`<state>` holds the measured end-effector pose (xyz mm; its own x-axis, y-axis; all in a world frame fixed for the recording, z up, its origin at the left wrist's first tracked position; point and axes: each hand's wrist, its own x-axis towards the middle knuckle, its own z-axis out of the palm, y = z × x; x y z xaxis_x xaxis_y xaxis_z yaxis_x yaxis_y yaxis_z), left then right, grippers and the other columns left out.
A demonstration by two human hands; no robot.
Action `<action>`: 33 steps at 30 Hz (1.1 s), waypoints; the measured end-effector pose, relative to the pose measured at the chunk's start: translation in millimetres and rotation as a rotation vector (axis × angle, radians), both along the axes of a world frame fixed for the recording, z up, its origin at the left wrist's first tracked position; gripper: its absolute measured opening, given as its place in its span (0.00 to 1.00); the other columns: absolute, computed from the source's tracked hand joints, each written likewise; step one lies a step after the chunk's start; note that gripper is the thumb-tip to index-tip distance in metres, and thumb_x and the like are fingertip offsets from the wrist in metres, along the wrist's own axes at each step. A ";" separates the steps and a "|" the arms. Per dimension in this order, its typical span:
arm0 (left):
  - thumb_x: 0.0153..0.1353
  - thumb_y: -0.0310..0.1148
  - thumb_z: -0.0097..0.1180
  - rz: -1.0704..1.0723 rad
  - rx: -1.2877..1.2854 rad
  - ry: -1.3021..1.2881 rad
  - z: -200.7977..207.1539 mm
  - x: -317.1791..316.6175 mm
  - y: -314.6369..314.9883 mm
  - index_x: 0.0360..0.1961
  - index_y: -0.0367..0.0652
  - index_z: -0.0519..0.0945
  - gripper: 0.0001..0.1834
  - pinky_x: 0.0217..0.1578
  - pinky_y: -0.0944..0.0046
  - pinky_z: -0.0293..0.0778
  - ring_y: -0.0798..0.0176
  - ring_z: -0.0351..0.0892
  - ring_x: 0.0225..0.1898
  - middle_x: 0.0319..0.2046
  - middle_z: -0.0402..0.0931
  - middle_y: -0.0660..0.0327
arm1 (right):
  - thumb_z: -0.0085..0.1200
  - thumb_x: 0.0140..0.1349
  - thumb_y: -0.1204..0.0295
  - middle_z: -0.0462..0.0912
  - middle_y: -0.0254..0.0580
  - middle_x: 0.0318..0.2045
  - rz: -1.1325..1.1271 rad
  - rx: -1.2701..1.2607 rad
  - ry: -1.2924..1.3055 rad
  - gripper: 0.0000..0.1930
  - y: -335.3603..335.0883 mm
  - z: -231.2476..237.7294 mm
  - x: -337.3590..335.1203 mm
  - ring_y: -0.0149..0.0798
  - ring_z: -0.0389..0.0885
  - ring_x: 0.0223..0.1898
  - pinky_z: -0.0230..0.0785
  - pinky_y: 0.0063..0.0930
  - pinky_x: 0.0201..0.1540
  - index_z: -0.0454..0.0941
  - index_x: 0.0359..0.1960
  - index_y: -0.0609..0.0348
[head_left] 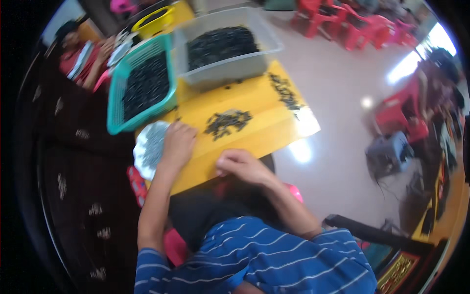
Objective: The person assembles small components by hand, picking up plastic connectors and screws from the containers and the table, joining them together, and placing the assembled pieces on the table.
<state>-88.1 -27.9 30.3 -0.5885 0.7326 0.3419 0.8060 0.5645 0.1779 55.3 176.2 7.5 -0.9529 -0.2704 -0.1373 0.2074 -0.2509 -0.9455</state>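
Observation:
At the right rim of a white plate [141, 153] my left hand [179, 143] is closed, its fingers bunched and turned away. The plate holds a heap of small grey-blue pieces [154, 143]. Over the near edge of the yellow tabletop [210, 161] hovers my right hand [240, 165], fingers curled in with the thumb against them. What either hand pinches, if anything, is hidden or too small to make out. Beyond both hands lies a loose pile of small dark pieces [228, 123], and a strip of similar dark pieces [285, 93] runs along the right edge.
A green basket [114, 105] and a clear plastic tub [230, 67], both full of dark pieces, stand at the far side. Behind them is a yellow basin [164, 22]. Dark drawers [78, 196] line the left. Other people sit left and right; red chairs [362, 27] stand far off.

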 end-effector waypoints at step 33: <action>0.56 0.26 0.65 0.172 0.288 -0.276 -1.8 59.4 32.2 0.41 0.40 0.84 0.10 0.34 0.59 0.79 0.53 0.85 0.33 0.38 0.83 0.55 | 0.57 0.72 0.60 0.76 0.28 0.30 -0.664 -0.504 -0.127 0.10 32.0 7.7 -8.0 0.26 0.75 0.30 0.71 0.22 0.38 0.77 0.45 0.52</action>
